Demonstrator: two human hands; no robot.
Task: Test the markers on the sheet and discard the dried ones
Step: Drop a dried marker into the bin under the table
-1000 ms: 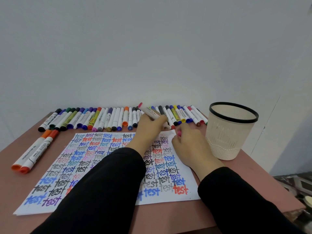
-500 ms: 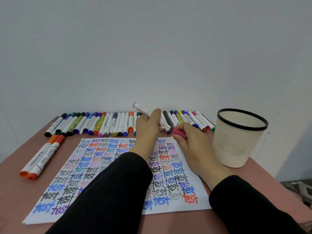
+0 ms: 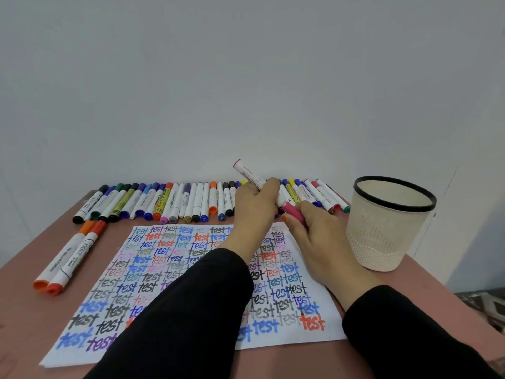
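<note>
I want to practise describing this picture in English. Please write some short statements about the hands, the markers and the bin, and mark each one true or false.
1. The left hand holds a white marker. True.
2. The right hand lies flat on the sheet. False: it grips the pink cap at the end of that marker.
3. The bin stands to the left of the sheet. False: it stands to the right of it.
4. Two orange markers lie left of the sheet, apart from the row of markers. True.
</note>
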